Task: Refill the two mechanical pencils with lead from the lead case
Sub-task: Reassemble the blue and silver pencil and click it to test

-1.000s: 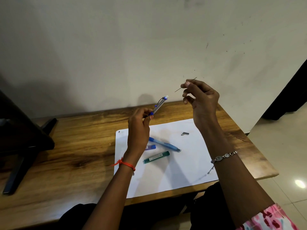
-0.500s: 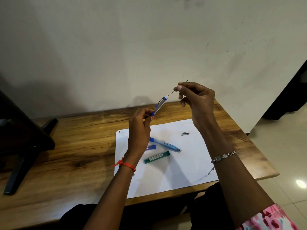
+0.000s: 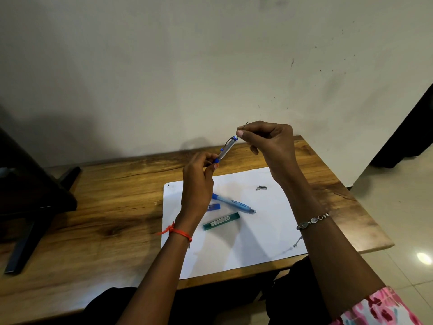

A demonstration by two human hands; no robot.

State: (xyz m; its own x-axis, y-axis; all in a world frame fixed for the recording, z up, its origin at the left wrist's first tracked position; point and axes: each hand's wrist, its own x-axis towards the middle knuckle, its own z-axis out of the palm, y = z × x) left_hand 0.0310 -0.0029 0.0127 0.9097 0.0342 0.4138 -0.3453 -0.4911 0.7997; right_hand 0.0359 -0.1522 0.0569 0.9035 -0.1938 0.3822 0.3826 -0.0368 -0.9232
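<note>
Fingertips (image 3: 240, 133) of the right hand (image 3: 269, 146) pinch a lead (image 3: 246, 123) at the open top of a pencil (image 3: 226, 148). The left hand (image 3: 199, 181) grips the pencil low, tilted toward one o'clock. Loading looks under way; next the lead must slide in straight, gently. On the paper (image 3: 257, 231) at six o'clock lie the second pencil (image 3: 234, 204) and case (image 3: 221, 221), and the cap (image 3: 262, 188) at five. Nothing seems in the way.

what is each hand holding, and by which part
Left hand grips the pencil by its lower barrel; right hand pinches the lead just below its upper tip.
</note>
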